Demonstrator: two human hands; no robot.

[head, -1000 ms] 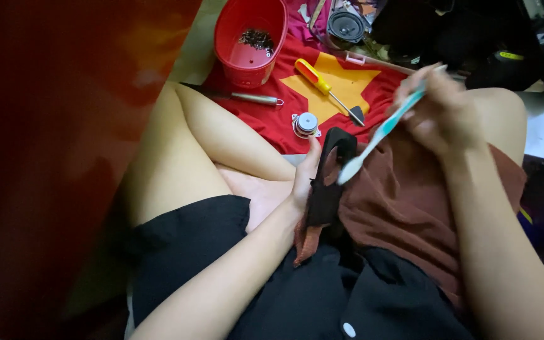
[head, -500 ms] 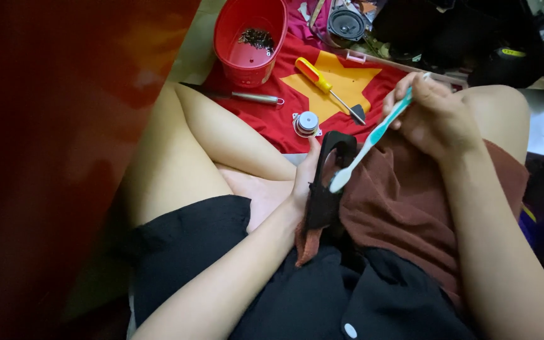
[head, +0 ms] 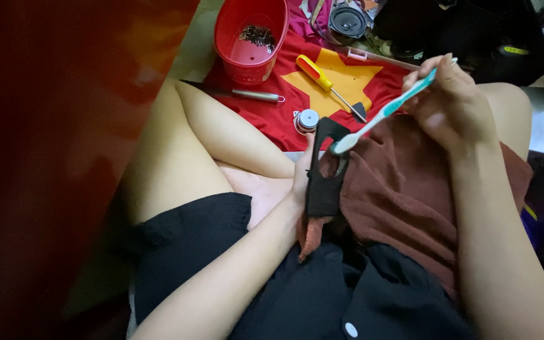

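Observation:
My right hand (head: 451, 104) grips the handle of a teal and white toothbrush (head: 382, 114). Its bristle head rests against a flat black part (head: 323, 170) with cut-out openings. My left hand (head: 300, 179) holds that black part upright from behind, so most of its fingers are hidden. Both sit above a brown cloth (head: 404, 189) spread over my right thigh.
On a red cloth with a yellow star (head: 347, 82) lie a yellow and red screwdriver (head: 325, 82), a metal pen-like tool (head: 256, 96) and a small round metal piece (head: 308, 119). A red bucket (head: 250, 38) holding small dark bits and a round speaker (head: 347, 22) stand beyond.
The toothbrush head has slid down and left along the black part, then back up slightly. My left hand has kept the part steady.

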